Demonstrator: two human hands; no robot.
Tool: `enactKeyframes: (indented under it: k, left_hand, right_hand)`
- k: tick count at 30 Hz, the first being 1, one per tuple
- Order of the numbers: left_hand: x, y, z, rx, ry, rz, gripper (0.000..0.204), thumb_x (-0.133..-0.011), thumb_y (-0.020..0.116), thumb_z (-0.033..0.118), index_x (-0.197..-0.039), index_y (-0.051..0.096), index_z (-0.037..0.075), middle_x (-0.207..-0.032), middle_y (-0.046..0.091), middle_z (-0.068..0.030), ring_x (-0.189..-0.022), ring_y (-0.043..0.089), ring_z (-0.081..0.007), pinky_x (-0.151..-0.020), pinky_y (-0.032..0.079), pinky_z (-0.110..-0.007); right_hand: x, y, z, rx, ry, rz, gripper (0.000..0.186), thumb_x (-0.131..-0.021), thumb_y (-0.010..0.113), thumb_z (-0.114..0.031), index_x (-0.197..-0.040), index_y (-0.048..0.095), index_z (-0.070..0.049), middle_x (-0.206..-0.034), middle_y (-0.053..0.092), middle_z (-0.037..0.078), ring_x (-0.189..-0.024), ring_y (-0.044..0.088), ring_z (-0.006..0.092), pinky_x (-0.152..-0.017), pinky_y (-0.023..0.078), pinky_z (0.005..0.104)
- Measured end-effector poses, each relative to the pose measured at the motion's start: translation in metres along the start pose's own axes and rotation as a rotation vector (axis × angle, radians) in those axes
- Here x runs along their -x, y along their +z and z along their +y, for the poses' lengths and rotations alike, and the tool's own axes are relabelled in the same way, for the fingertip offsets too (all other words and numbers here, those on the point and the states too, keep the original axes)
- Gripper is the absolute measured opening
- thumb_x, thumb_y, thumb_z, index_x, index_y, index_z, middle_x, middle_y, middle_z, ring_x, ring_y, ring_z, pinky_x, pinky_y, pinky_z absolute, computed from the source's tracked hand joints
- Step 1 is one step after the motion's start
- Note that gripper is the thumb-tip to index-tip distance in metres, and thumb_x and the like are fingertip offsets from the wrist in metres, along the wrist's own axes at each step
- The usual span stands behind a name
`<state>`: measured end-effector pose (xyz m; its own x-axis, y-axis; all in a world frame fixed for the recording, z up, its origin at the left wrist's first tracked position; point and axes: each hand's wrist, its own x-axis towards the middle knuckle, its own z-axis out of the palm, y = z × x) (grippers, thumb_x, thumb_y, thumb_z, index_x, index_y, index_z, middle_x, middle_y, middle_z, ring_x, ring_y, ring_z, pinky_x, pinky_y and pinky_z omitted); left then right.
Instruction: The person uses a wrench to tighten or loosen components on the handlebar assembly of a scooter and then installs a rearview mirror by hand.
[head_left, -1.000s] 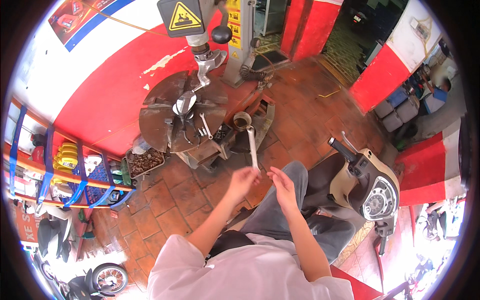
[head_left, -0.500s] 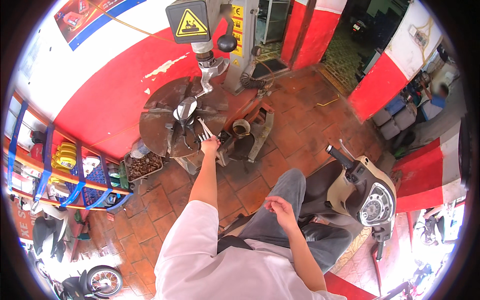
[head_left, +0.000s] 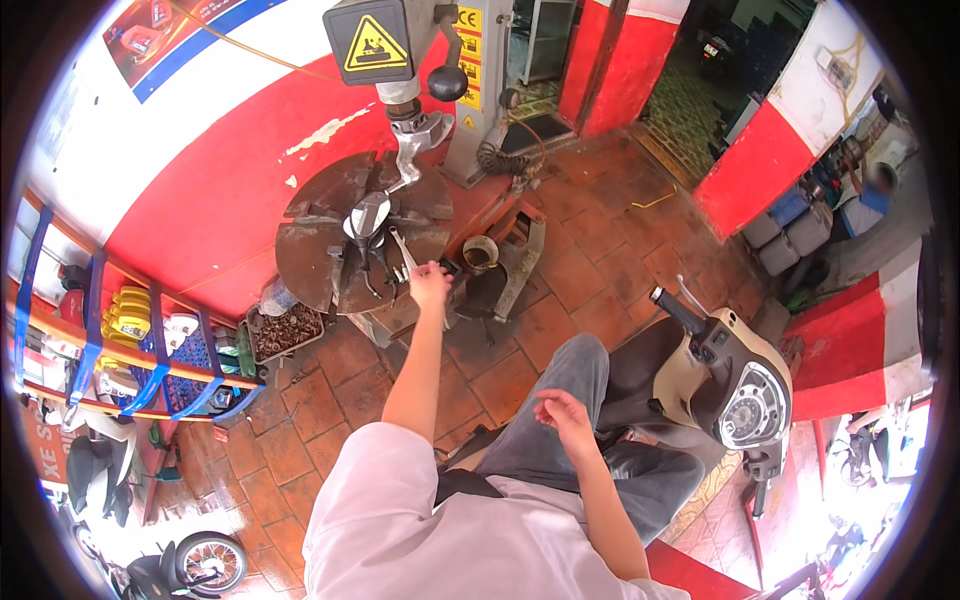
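My left hand (head_left: 430, 286) reaches to the right part of the machine's dark round slotted turntable (head_left: 305, 255). Its fingers are curled beside the ends of silvery wrenches (head_left: 398, 243); what they grip is hard to make out. A scooter mirror (head_left: 368, 212) with a dark stem lies on the turntable under the machine's metal head (head_left: 410, 145). My right hand (head_left: 566, 418) hangs above my grey-trousered leg, fingers loosely bent apart and holding nothing. A bucket (head_left: 480, 253) stands just right of the turntable.
I sit on a cream scooter (head_left: 740, 400). A tray of small metal parts (head_left: 285, 335) and a shelf rack of bottles (head_left: 150, 350) are at left, a parked motorbike (head_left: 205, 560) at lower left. Another person (head_left: 865, 205) is beside grey containers (head_left: 800, 240) at far right.
My left hand went forward and left to the turntable with the wrench it held upright, then shifted slightly rightward there. My right hand moved down, away from the wrench.
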<state>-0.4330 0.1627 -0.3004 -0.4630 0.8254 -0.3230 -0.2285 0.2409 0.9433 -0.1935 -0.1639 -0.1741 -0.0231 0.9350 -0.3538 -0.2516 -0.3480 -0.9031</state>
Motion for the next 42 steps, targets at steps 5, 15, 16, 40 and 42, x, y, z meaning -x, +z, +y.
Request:
enactKeyframes:
  k: [5,15,16,40,42]
  left_hand:
    - [0.165,0.040,0.013,0.064,0.002,-0.730,0.028,-0.104,0.060,0.033,-0.105,0.062,0.006,-0.089,0.073,-0.0089,-0.070,0.069,-0.0146,-0.061,0.053,-0.027]
    - [0.390,0.069,-0.020,-0.094,0.282,-1.642,0.053,-0.100,0.055,0.023,-0.151,0.045,0.010,-0.146,0.048,-0.0166,-0.136,0.043,-0.0308,-0.116,0.032,-0.042]
    - [0.395,0.070,-0.025,-0.146,0.269,-1.673,0.053,-0.101,0.054,0.022,-0.152,0.044,0.010,-0.144,0.051,-0.0173,-0.137,0.044,-0.0310,-0.116,0.031,-0.043]
    - [0.487,0.072,0.068,-0.121,0.302,-1.586,0.027,-0.103,0.061,0.015,-0.125,0.066,0.001,-0.108,0.072,-0.0097,-0.097,0.068,-0.0145,-0.082,0.055,-0.028]
    - [0.487,0.058,0.154,0.158,0.587,-1.574,0.020,-0.098,0.067,0.013,-0.108,0.072,-0.003,-0.103,0.072,-0.0148,-0.089,0.067,-0.0180,-0.079,0.054,-0.029]
  right_hand:
    - [-0.003,-0.016,-0.010,-0.123,-0.002,0.113,0.026,-0.106,0.054,-0.020,-0.123,0.066,-0.005,-0.102,0.070,0.003,-0.092,0.065,0.0119,-0.081,0.051,0.0278]
    - [0.057,-0.103,-0.004,-0.037,-0.293,0.229,0.068,-0.105,0.044,-0.055,-0.155,0.036,-0.010,-0.143,0.052,0.009,-0.130,0.054,0.0219,-0.106,0.047,0.0386]
    - [0.064,-0.107,-0.002,-0.011,-0.202,0.321,0.072,-0.104,0.042,-0.058,-0.154,0.036,-0.008,-0.142,0.053,0.011,-0.128,0.056,0.0222,-0.107,0.046,0.0385]
    - [0.236,-0.122,-0.056,0.388,-0.730,1.229,0.025,-0.106,0.054,-0.017,-0.104,0.071,0.001,-0.093,0.072,0.008,-0.078,0.065,0.0133,-0.069,0.052,0.0279]
    - [0.302,-0.085,-0.139,0.599,-1.051,1.244,0.012,-0.090,0.066,-0.005,-0.098,0.072,0.000,-0.090,0.071,0.011,-0.078,0.065,0.0205,-0.068,0.051,0.0352]
